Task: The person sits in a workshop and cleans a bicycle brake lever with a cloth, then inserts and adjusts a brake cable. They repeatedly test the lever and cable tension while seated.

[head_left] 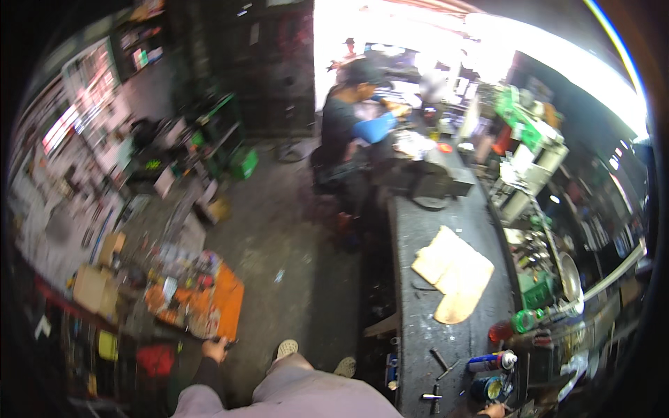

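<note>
My left hand (214, 350) is closed at the near corner of an orange-topped table (230, 296). A small dark thing shows at its fingertips, too blurred to name. At the bottom edge, over the dark workbench (453, 352), only part of my right hand (494, 410) shows, its fingers too small and blurred to read. Close to it stands an open blue tin (486, 388), and beyond that lies a blue spray can (492, 361) with a white top. Small dark metal tools (439, 361) lie to the left of the cans.
Tan cardboard pieces (456, 275) lie on the bench, with a bench vise (431, 187) farther off. A co-worker (343, 132) sits at its far end. A green-capped bottle (524, 320) is at the right edge. Floor (289, 268) runs between bench and orange table; a green box (244, 163) stands beyond.
</note>
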Demonstrator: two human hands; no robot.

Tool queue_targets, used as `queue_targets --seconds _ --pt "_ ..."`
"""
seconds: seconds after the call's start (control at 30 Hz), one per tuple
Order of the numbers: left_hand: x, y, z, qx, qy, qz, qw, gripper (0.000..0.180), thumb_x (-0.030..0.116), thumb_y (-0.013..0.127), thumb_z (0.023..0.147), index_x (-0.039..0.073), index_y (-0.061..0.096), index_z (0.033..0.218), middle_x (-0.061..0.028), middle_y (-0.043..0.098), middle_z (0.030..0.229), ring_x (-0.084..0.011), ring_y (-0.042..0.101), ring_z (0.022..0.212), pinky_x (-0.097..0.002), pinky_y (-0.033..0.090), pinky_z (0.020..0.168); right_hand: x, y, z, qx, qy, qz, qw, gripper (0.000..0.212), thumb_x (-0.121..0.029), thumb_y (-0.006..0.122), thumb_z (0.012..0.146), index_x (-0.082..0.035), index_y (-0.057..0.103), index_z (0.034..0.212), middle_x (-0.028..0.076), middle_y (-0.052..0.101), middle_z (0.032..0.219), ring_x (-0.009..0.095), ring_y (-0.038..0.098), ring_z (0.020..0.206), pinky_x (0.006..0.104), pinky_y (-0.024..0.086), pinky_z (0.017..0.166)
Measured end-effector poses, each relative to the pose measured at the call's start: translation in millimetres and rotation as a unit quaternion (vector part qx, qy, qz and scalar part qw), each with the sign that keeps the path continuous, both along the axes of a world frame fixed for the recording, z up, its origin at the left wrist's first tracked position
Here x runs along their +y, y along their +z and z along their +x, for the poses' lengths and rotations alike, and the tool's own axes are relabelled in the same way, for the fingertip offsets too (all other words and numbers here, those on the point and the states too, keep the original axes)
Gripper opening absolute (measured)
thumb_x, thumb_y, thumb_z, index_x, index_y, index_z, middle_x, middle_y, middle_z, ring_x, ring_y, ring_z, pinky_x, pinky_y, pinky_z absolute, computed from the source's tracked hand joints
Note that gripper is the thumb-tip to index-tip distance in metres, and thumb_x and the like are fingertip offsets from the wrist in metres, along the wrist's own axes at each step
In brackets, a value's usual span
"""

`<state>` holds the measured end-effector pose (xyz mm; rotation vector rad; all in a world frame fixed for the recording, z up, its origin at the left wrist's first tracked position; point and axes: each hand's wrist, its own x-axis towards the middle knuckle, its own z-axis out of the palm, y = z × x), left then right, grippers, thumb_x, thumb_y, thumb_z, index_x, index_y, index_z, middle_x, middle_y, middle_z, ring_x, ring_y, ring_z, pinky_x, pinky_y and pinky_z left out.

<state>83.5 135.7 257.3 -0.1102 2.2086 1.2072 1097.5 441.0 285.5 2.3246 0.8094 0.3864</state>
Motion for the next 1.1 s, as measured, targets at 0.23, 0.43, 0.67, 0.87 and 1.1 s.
queue_targets --seconds 0.23,0.43,0.67,0.87,1.1 --pt "-75.1 -36.9 -22.9 -0.022 0.038 -0.065 0.997 0.04 0.031 0.084 0.097 -0.002 0.068 0.114 -0.0109 0.074 0.083 -0.0207 0.069 0.058 -0.038 0.051 0.049 -57.0 132.5 -101.7 -0.009 0.146 0.713 0.686 0.047 -0.039 0.073 0.101 0.0 0.063 0.126 0.022 0.065 0.133 0.035 0.07 0.111 0.0531 0.057 0.087" --pt "-139.8 -52.9 -72.3 -0.1 0.009 -0.048 0.994 0.049 0.028 0.083 0.098 -0.005 0.063 0.128 -0.0125 0.075 0.093 -0.0207 0.073 0.067 -0.0348 0.053 0.05 -103.8 213.9 -233.1 0.183 0.181 0.714 0.651 0.047 -0.041 0.064 0.109 0.004 0.073 0.122 0.017 0.08 0.106 0.027 0.076 0.077 0.0394 0.059 0.063" --pt "-305.8 -9.4 -166.2 -0.009 0.046 -0.078 0.996 0.028 0.03 0.078 0.102 0.005 0.066 0.102 -0.007 0.072 0.081 -0.0162 0.065 0.054 -0.0324 0.046 0.043 -135.3 176.1 -519.6 0.619 0.281 0.518 0.519 0.017 -0.01 0.067 0.11 -0.006 0.057 0.096 0.001 0.063 0.088 0.012 0.066 0.078 0.0317 0.059 0.072" --pt "-387.7 34.3 -218.2 -0.006 0.104 0.052 0.993 0.025 0.04 0.077 0.102 0.017 0.073 0.111 0.0014 0.075 0.093 -0.0142 0.07 0.078 -0.0342 0.055 0.067 -222.9 130.6 -702.6 0.744 0.252 0.302 0.54 0.025 -0.01 0.078 0.101 -0.006 0.058 0.087 -0.003 0.055 0.074 0.006 0.051 0.059 0.0263 0.046 0.051" --pt "-342.5 57.5 -237.7 -0.06 -0.092 0.146 0.983 0.031 0.012 0.079 0.1 0.004 0.066 0.126 -0.0052 0.075 0.109 -0.0136 0.07 0.098 -0.0327 0.058 0.082 -341.0 46.4 -770.7 0.785 0.214 0.167 0.557 0.021 -0.013 0.078 0.099 -0.002 0.062 0.091 0.003 0.065 0.073 0.011 0.063 0.07 0.0333 0.054 0.063"
